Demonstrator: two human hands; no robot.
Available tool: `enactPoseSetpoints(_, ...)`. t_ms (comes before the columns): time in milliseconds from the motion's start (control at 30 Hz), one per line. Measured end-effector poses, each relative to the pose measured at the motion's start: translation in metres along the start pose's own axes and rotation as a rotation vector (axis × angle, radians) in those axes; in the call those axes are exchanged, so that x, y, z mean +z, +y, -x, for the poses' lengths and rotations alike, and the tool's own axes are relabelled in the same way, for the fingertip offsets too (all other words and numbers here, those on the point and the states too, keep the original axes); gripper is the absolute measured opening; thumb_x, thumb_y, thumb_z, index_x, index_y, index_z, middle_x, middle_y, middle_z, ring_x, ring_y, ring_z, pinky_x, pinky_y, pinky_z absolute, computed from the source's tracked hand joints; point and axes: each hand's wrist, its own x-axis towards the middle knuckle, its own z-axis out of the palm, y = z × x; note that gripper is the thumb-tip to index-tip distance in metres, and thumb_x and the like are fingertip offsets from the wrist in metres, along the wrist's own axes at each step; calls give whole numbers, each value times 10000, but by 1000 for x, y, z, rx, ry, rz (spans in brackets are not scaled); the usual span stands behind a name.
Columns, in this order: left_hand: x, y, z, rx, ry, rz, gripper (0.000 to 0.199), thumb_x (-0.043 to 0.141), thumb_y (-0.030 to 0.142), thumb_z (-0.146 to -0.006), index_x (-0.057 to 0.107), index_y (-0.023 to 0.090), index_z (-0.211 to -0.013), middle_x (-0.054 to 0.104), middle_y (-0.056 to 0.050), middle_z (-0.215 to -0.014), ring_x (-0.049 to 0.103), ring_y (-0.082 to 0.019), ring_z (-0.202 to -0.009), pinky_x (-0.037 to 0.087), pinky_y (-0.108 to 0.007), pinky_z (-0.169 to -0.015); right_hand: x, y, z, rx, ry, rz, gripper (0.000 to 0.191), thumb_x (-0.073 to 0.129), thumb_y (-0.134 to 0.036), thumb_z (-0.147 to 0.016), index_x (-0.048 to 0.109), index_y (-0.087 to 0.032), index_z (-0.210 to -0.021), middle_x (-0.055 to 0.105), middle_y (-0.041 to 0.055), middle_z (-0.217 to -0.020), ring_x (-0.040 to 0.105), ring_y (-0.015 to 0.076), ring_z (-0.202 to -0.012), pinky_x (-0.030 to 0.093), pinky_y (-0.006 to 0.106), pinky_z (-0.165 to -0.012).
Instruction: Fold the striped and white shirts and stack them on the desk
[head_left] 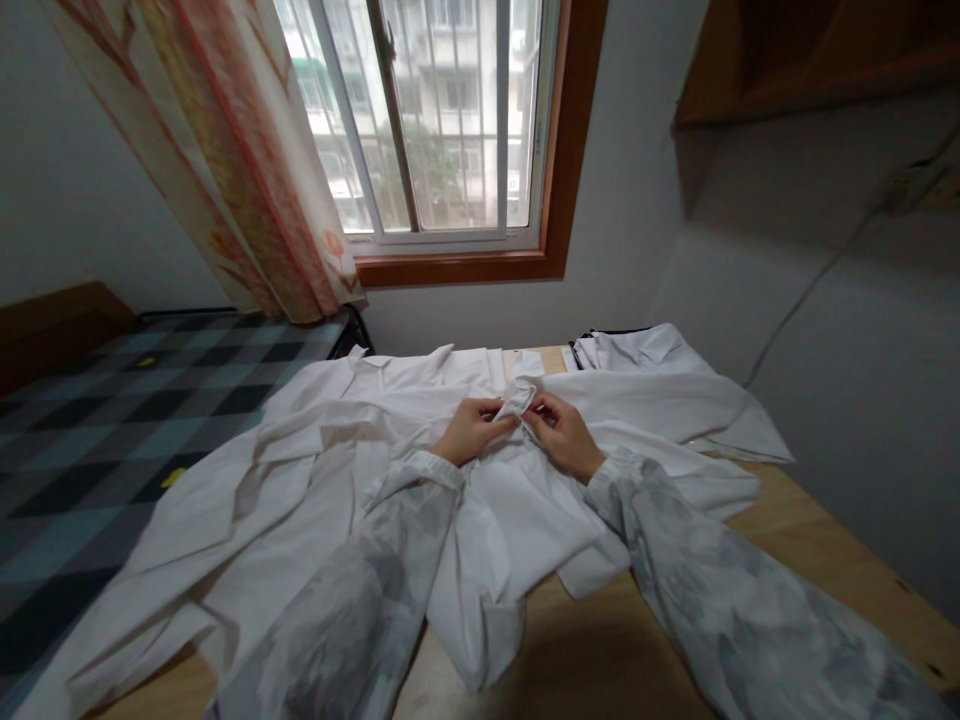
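Note:
A large white garment [495, 520] lies spread and rumpled over a wooden table [817, 540]. At its middle, my left hand [474, 428] pinches a gathered fold of the white cloth between thumb and fingers. My right hand [564, 432] grips the same fold from the other side, its fingertips close to those of the left. The bunched fold [519, 397] rises slightly between both hands. Whether a button or other small part sits in the fingertips is too small to make out. Loose cloth hangs toward the front edge below my wrists.
More folded white cloth [637, 350] is stacked at the table's back right. A bed with a checked cover [90, 430] adjoins on the left. Behind stand a window [450, 120] and a patterned curtain [247, 180]. A cable [810, 280] runs down the right wall.

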Motion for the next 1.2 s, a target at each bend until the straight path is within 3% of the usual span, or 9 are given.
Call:
enactPoseSetpoints(200,-8,-4,-2,-46,-85,79,398,829,464,-789,886,130,-998,781,-44,-893,664,-189,-806,523,-247,-682,0,-2,0,-1,-31,-61,216,676,-428,-983,688,-220,-928,718,31,-896,644,211,-821,504,326,-773)
enactPoseSetpoints(500,-10,-5,-3,-35,-111,68,484,835,563,-798,883,134,-1015,793,-50,-894,684,-209,-822,559,-287,-744,0,4,-2,38,-68,-179,169,690,-395,-960,668,-231,-923,679,4,-846,620,194,-766,493,302,-714)
enactPoseSetpoints(733,-4,5,-1,14,-88,29,474,880,521,-776,886,138,-1056,824,-60,-955,718,-226,-864,567,-310,-834,0,-3,-1,-39,-25,-6,129,654,-341,-970,670,-233,-901,694,24,-872,617,208,-792,489,320,-737)
enactPoseSetpoints(967,-2,10,2,-4,-55,3,483,843,543,-808,889,104,-1006,797,-54,-868,680,-192,-762,511,-255,-677,1,1,-1,-2,-43,-49,189,670,-414,-990,674,-237,-922,721,35,-883,639,221,-791,522,335,-749)
enactPoseSetpoints(1200,1,19,3,47,-27,-20,443,809,518,-827,884,100,-954,781,-54,-838,666,-191,-752,511,-256,-675,2,-3,-1,2,-39,-32,166,640,-388,-993,668,-237,-933,710,35,-890,620,222,-786,506,341,-748)
